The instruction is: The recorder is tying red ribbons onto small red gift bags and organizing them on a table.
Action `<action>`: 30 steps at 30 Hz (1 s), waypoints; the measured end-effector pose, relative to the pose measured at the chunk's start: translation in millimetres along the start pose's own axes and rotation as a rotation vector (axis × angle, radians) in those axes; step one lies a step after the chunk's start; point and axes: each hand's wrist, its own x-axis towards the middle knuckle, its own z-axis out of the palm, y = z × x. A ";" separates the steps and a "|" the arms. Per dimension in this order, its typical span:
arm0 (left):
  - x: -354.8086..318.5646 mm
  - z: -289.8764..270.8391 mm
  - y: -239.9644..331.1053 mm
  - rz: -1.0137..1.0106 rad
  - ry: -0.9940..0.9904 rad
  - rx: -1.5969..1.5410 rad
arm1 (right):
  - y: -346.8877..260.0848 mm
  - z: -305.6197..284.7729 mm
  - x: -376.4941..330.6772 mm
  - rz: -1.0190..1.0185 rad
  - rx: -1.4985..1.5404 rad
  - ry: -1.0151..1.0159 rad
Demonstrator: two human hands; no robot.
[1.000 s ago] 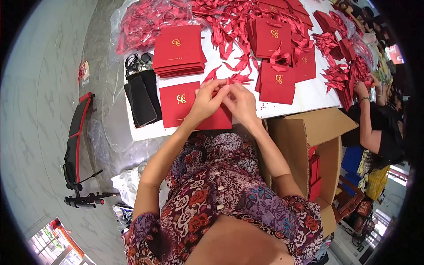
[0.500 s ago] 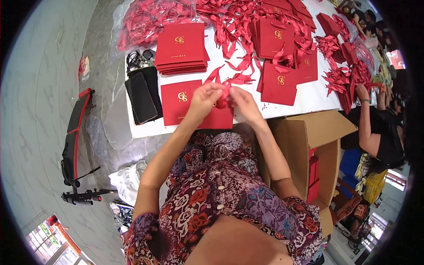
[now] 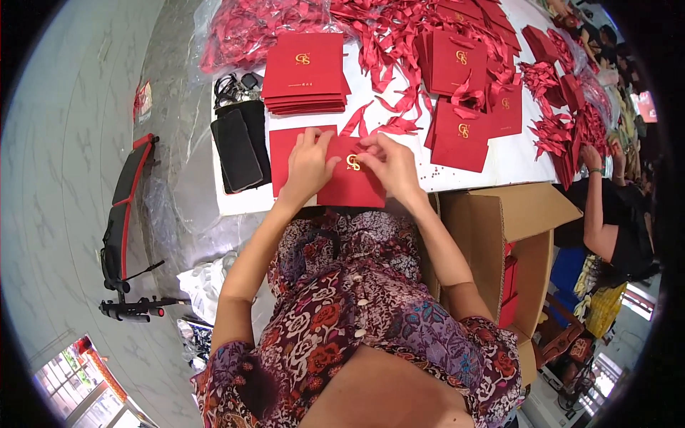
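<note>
A flat red paper bag [image 3: 351,190] with a gold emblem lies in front of me at the table's near edge. My left hand [image 3: 310,165] rests on its left side, fingers stretched forward and thumb apart. At the bag's upper right, the fingers of my right hand [image 3: 391,165] are pinched together; what they grip is hidden. Another red bag [image 3: 282,167] shows partly under and left of my left hand. Loose red ribbons [image 3: 392,127] lie just beyond my right hand.
Beyond my hands stands a stack of red bags [image 3: 303,68]; more bags [image 3: 460,143] lie to the right. A black phone [image 3: 236,151] is at the left. Plastic-wrapped ribbons [image 3: 257,32] fill the back. An open cardboard box [image 3: 471,221] stands right; a co-worker's arm [image 3: 596,207] is beyond it.
My hands have moved apart from the ribbon they pinched together above the bag. The left now lies on the bag, and the right has come down to its upper right. The view has shifted slightly.
</note>
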 end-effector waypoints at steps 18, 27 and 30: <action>6.2 14.7 27.8 0.039 0.019 -0.056 | 7.7 26.9 0.2 0.076 0.008 0.036; 12.6 1.4 23.7 -0.132 -0.194 -0.466 | 1.8 11.7 -7.7 -0.055 0.096 -0.005; 16.3 -8.1 27.9 -0.131 -0.196 -0.462 | -4.0 -11.9 -4.1 -0.058 0.096 -0.090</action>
